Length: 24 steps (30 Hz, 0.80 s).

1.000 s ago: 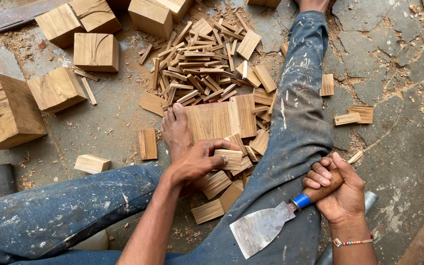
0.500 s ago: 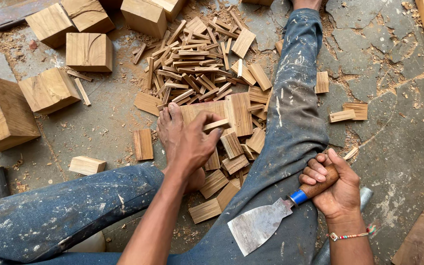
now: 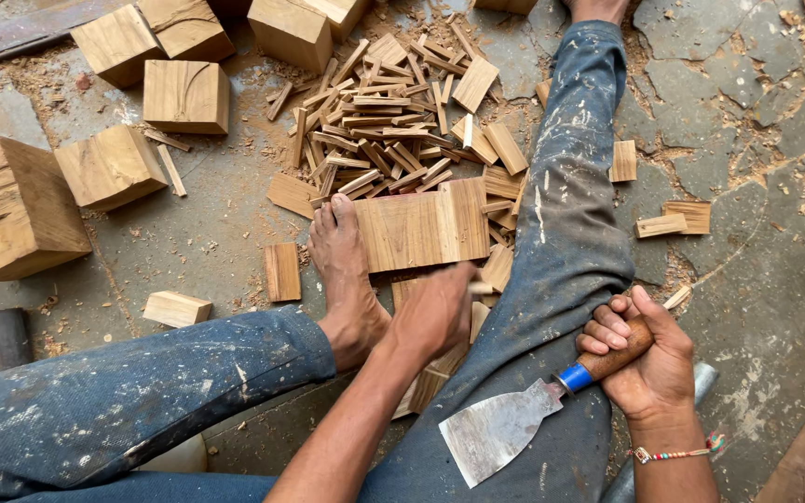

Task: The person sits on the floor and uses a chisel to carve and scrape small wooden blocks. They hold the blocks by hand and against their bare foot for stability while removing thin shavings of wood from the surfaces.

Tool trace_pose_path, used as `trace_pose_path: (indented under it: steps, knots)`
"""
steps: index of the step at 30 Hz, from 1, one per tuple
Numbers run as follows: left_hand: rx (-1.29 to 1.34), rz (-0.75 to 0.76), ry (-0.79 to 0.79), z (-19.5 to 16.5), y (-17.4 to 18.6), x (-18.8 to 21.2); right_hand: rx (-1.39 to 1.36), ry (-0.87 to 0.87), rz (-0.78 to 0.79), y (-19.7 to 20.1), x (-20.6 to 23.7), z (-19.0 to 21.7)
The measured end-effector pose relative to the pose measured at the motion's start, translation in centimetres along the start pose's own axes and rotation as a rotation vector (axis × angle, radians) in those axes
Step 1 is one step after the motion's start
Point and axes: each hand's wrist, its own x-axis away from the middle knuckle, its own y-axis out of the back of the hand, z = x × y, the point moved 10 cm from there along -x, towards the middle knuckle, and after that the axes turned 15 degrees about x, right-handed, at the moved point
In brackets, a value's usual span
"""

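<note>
So the left hand (image 3: 435,312) is reaching down onto the small flat wood pieces (image 3: 440,373) lying between the legs, fingers curled over them and pinching what looks like a thin sliver near the fingertips, though it's blurry so the exact grip is hard to tell. Just above that hand a wider flat plank (image 3: 421,226) is lying on the floor, right beside the bare foot (image 3: 342,270) that's resting next to it.

The right hand (image 3: 640,359) is wrapping tight around the wooden handle of a broad-bladed chopper (image 3: 524,419), which has a blue band where handle meets metal; the blade is lying across the right trouser leg (image 3: 570,233), pointing down and left.

Further out, a big heap of thin split sticks (image 3: 384,130) is piling up above the plank, touching it at the edge. Chunky wood blocks (image 3: 186,96) are sitting up and to the left, well apart from the hands, with one large block (image 3: 11,214) at the left edge. A few loose offcuts (image 3: 673,221) are lying to the right of the leg on the cracked stone floor (image 3: 757,121), sawdust scattered around.
</note>
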Motion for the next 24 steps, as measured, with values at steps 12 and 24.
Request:
trace_pose_path:
  steps: [12, 24]
  knots:
    - [0.014, 0.251, 0.158, -0.7, -2.9, -5.2, -0.032, 0.001, 0.036, 0.1, 0.1, 0.0]
    - [-0.677, 0.068, -0.215, 0.1, 1.3, -2.9, -0.009, 0.0, 0.014, 0.1, 0.0, 0.0]
